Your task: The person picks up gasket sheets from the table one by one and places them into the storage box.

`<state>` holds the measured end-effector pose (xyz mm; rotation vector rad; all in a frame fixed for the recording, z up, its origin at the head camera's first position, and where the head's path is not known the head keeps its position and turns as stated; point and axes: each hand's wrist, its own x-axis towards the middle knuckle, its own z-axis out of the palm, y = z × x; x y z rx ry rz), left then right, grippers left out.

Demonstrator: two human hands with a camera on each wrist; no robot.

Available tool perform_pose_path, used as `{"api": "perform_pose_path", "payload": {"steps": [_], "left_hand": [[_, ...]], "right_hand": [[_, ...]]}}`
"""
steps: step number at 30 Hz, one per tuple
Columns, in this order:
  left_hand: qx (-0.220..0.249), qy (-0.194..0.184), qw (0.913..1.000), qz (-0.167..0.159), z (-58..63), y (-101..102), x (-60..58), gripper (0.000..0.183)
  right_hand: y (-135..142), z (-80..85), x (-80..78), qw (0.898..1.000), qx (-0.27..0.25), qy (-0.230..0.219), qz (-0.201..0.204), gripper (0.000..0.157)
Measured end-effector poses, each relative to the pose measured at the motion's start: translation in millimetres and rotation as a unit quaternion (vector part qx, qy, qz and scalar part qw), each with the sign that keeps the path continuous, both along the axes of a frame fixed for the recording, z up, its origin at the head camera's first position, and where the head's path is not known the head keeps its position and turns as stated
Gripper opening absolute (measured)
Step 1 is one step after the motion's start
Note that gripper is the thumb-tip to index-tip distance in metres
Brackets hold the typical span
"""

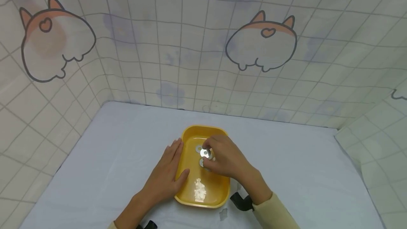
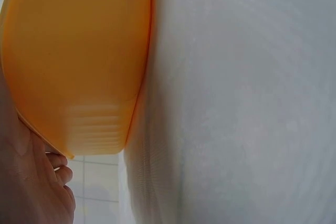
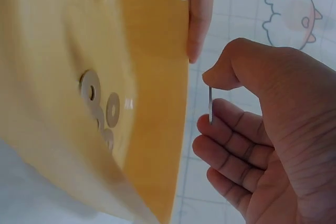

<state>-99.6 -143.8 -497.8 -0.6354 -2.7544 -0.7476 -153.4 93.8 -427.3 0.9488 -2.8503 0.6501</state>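
A yellow tray [image 1: 216, 196] lies on the white-covered table. My left hand [image 1: 163, 176] rests along its left rim, fingers straight and thumb reaching over the inside edge. The left wrist view shows the tray's outer wall [image 2: 79, 51] beside that hand. Over the tray, my right hand [image 1: 228, 156] pinches a flat metal washer [image 3: 210, 106] edge-on between thumb and index finger, the other fingers loosely bent. Several washers lie on the tray floor below, among them a larger washer [image 3: 90, 90] and a smaller washer [image 3: 113, 109]; the right hand partly covers them in the head view.
A white cloth [image 1: 121, 144] covers the table. Behind and at the sides hang tile-patterned curtains [image 1: 190, 45] with cartoon animal prints. A grey tape patch [image 1: 223, 214] is on the cloth near the tray's front. Black wrist-camera mounts [image 1: 241, 201] sit by both wrists.
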Motion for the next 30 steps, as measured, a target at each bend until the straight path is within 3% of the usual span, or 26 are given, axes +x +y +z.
{"api": "perform_pose_path", "payload": {"steps": [15,30], "left_hand": [[-0.008,-0.004,1.0,0.001,2.1,-0.9,1.8,0.083],[-0.005,-0.006,1.0,-0.001,1.8,-0.5,1.0,0.082]], "right_hand": [[-12.6,9.8,-0.6,0.997,0.027,0.061,0.04,0.021],[-21.2,11.8,-0.2,0.995,0.05,0.068,0.045,0.02]]}}
